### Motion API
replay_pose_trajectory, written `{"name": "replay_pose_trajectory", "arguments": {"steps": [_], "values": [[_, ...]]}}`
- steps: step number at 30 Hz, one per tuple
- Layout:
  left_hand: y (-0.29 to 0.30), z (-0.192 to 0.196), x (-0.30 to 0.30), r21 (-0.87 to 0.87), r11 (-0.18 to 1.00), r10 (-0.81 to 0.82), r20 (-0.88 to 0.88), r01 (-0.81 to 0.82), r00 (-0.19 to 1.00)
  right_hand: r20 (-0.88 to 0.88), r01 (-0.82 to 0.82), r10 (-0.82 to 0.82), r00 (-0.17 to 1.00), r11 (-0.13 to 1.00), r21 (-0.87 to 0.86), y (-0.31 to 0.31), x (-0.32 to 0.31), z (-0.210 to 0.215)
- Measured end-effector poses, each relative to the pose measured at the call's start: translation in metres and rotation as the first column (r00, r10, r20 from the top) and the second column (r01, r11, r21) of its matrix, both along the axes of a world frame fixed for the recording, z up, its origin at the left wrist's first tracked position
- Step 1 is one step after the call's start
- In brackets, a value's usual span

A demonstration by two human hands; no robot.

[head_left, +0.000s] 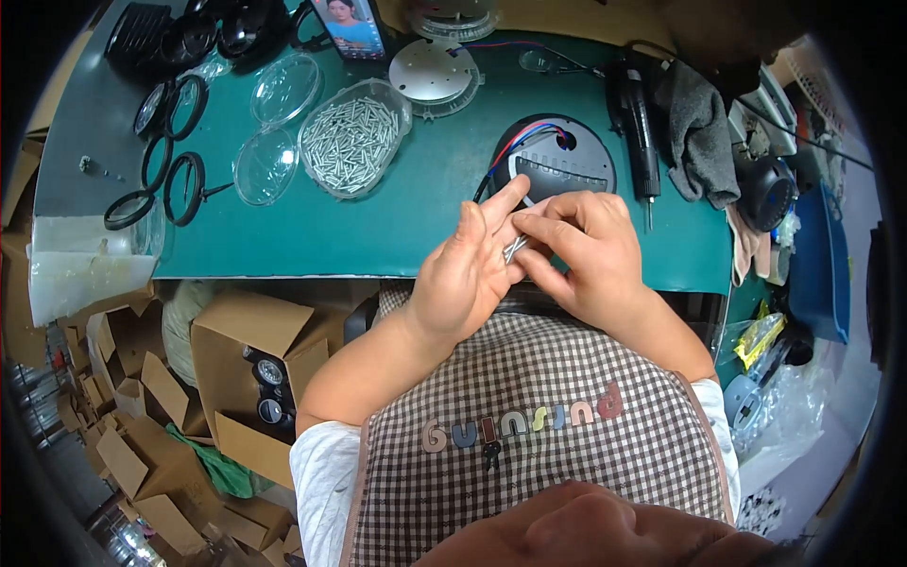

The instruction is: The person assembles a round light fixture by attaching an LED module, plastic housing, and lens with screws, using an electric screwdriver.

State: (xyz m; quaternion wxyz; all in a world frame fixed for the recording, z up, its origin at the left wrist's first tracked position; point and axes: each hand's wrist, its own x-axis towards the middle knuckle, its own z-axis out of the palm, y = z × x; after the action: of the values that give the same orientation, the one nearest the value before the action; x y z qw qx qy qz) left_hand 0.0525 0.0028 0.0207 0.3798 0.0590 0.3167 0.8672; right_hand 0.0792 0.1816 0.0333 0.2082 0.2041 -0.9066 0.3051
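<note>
We see the left hand point(465, 283) spread palm-up, a few slim metal fasteners point(512, 250) lying near its fingers, and the right hand point(595, 246) meeting it, thumb and fingers bunched over them; whether these pinch one, we cannot tell. Should the left palm tilt, we judge, the loose pieces could roll toward six o'clock, off the green table point(283, 241) onto the checked apron point(539, 378). The round black housing point(569, 168) lies just beyond, toward one o'clock; a straying knuckle could nudge it or snag its coloured wires point(516, 146).
</note>
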Motion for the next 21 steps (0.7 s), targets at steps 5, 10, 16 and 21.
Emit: {"name": "replay_pose_trajectory", "arguments": {"steps": [5,10,16,21], "values": [[0.002,-0.004,0.002,-0.007,1.0,0.012,0.007,-0.011,1.0,0.002,-0.013,0.013,1.0,0.998,0.062,-0.005,0.0,0.0],[0.002,-0.004,0.001,0.03,0.999,0.01,0.04,-0.011,0.999,0.033,-0.068,0.065,0.997,0.993,0.097,-0.002,0.001,-0.001],[-0.006,-0.02,-0.002,-0.083,0.995,0.051,0.063,-0.045,0.997,0.063,-0.075,0.075,0.995,0.997,-0.006,0.005,-0.013,0.006],[-0.016,-0.03,-0.009,-0.089,0.996,0.046,0.17,-0.031,0.984,0.127,-0.079,0.093,0.988,0.991,-0.109,0.018,-0.042,0.026]]}}
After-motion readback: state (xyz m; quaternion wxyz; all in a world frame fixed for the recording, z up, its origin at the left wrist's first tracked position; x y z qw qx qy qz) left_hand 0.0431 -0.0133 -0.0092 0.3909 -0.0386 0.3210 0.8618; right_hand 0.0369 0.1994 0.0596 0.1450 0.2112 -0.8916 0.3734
